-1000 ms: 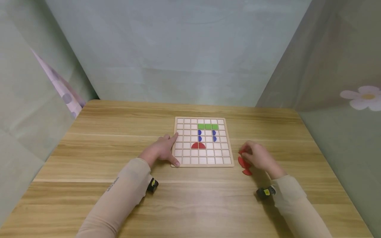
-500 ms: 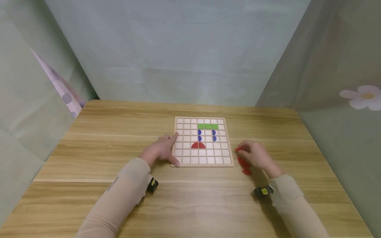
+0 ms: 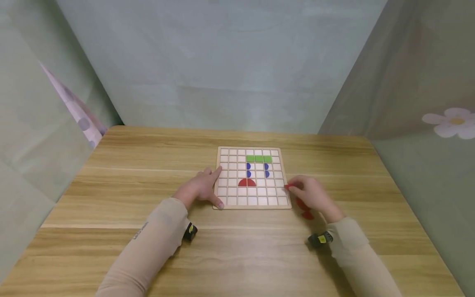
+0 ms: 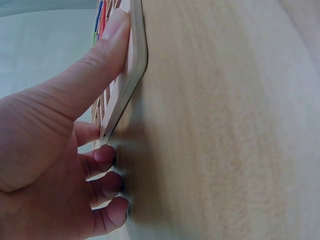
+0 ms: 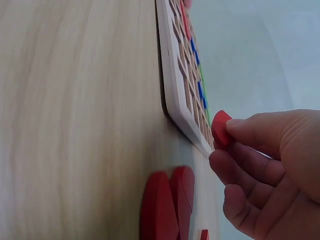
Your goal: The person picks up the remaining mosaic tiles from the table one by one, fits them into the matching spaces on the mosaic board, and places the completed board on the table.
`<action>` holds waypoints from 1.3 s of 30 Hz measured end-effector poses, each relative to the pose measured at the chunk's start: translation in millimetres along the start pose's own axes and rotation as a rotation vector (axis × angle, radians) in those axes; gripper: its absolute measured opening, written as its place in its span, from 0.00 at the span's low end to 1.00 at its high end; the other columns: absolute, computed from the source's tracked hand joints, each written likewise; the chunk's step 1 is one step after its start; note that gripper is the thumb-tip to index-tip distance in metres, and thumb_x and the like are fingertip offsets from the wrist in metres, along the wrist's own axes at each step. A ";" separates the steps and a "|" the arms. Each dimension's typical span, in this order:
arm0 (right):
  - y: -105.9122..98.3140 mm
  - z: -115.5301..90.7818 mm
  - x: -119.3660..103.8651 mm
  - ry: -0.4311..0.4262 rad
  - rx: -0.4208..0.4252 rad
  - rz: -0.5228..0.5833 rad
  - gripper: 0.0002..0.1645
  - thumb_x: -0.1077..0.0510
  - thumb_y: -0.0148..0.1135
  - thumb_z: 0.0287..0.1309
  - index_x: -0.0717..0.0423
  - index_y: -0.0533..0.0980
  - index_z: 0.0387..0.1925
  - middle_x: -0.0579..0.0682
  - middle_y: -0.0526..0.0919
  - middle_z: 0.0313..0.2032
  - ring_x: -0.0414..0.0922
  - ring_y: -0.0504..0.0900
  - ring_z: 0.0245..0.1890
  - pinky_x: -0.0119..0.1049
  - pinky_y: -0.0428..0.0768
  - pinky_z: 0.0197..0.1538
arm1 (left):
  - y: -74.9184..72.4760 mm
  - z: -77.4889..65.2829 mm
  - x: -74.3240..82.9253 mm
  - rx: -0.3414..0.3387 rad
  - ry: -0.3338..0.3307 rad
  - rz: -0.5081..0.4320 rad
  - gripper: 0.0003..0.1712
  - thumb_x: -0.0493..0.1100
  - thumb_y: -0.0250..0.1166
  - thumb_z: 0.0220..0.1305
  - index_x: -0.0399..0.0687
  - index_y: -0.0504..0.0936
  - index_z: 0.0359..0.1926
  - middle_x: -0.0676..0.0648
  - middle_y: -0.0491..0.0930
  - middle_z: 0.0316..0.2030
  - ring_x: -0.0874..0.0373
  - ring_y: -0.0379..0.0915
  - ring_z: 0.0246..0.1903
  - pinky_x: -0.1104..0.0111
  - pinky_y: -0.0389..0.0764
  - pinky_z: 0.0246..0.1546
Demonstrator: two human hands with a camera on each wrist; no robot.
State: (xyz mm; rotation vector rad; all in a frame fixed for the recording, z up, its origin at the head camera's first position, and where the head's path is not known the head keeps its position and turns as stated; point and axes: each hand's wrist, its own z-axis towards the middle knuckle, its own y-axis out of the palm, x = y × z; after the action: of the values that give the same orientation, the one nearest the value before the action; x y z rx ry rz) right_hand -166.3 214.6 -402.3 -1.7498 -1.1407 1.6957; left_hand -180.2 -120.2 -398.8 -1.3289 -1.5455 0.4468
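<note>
Head view: a red piece (image 3: 287, 186) at the right rim of the board (image 3: 252, 207), pinched between thumb and finger of the right hand (image 3: 311, 194). Just shifted from the loose red pieces (image 3: 307, 215), right of the board, across to the rim with that one piece along. Means one piece brought to the board, by the look of it, but not laid in any square. Cannot tell whether touching the rim.

Left hand (image 3: 202, 185) unmoved at the board's left side: thumb on the near left corner, forefinger reaching to the left rim, wide gap between the two; seemingly just steadying. Unchanged on the board: three green squares (image 3: 259, 159) in a row toward the far edge, blue half-rounds (image 3: 248, 166) in two columns nearer, then a red half-round (image 3: 243, 182) made of two pieces.

Right wrist view, clearer than the head view on the grip — thumb tip against the piece, other fingers bent loosely and holding nothing more. Also plain there: two big red pieces side by side beyond the board's near right corner, partly covered from above. Only in the left wrist view: three remaining fingers, loosely bent beside the board, without any piece.
</note>
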 end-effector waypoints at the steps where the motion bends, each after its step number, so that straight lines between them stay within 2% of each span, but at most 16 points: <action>1: 1.4 0.5 -1.1 -0.012 0.003 0.006 0.12 0.57 0.60 0.60 0.56 0.79 0.45 0.55 0.83 0.45 0.50 0.80 0.46 0.47 0.80 0.51 | 0.1 0.0 -0.2 0.001 -0.002 -0.001 0.76 0.59 0.79 0.31 0.49 0.40 0.75 0.34 0.53 0.68 0.36 0.53 0.65 0.45 0.61 0.64; 4: 5.4 1.4 -3.9 -0.032 0.009 0.020 0.12 0.57 0.60 0.61 0.56 0.79 0.45 0.55 0.83 0.45 0.50 0.80 0.47 0.48 0.78 0.53 | 0.2 -0.1 -0.4 0.003 -0.003 0.000 0.76 0.59 0.79 0.31 0.49 0.40 0.75 0.34 0.53 0.68 0.36 0.53 0.65 0.45 0.62 0.64; 16: 14.6 6.7 -14.1 -0.002 0.010 0.060 0.14 0.57 0.62 0.60 0.55 0.79 0.47 0.54 0.82 0.48 0.49 0.79 0.46 0.46 0.79 0.53 | -0.1 -0.9 0.5 0.002 0.001 -0.003 0.75 0.59 0.79 0.33 0.49 0.41 0.75 0.33 0.53 0.68 0.36 0.53 0.65 0.45 0.61 0.64; 25: 19.4 8.5 -19.9 -0.023 0.007 0.044 0.13 0.56 0.62 0.60 0.52 0.80 0.47 0.52 0.82 0.47 0.48 0.78 0.45 0.44 0.80 0.52 | 0.5 0.1 -0.5 0.002 0.004 -0.003 0.75 0.59 0.79 0.32 0.49 0.41 0.75 0.33 0.52 0.68 0.36 0.53 0.66 0.45 0.60 0.65; 39: 24.8 11.2 -28.9 0.029 -0.013 0.037 0.14 0.51 0.65 0.57 0.46 0.80 0.46 0.46 0.82 0.45 0.46 0.76 0.42 0.39 0.81 0.47 | 1.0 0.3 -0.8 0.000 -0.001 -0.005 0.75 0.60 0.79 0.32 0.50 0.40 0.75 0.34 0.52 0.69 0.36 0.51 0.67 0.44 0.60 0.65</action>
State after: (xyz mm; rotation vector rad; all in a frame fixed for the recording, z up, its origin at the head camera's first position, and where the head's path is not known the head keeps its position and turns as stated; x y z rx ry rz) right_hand -168.1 175.2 -406.4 -1.8087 -1.1155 1.6821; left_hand -180.0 -120.5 -400.1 -1.3245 -1.5499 0.4442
